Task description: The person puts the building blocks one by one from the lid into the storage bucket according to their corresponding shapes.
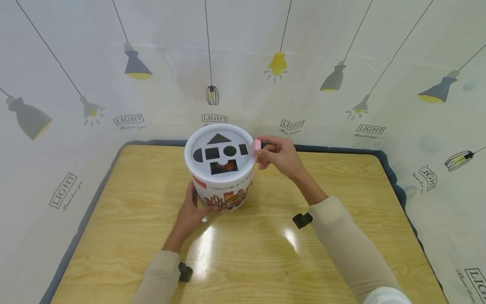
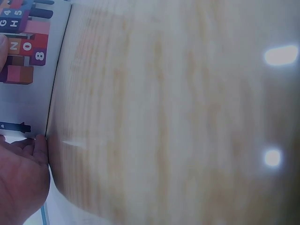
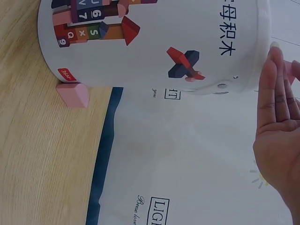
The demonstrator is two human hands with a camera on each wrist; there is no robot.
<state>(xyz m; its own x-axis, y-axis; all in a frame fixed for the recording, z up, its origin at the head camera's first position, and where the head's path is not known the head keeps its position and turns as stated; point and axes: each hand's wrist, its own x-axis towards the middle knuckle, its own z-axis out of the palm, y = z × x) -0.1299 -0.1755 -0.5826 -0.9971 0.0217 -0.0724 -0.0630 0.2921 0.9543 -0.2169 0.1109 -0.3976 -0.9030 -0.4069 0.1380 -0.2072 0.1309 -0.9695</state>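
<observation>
A white bucket with printed toy blocks on its side stands upright on the table. Its white lid has several cut-out shapes, and something red shows through the lower one. My left hand holds the bucket low on its left side, thumb across the front and the other fingers partly hidden behind. Between thumb and fingers, my right hand pinches a pink block right at the lid's right rim. Another pink block lies on the table against the bucket's base.
The bucket is on a wood-grain table with a dark blue border along its edges. Behind and beside it hangs a pale sheet printed with lamps. Small black cameras sit at both wrists.
</observation>
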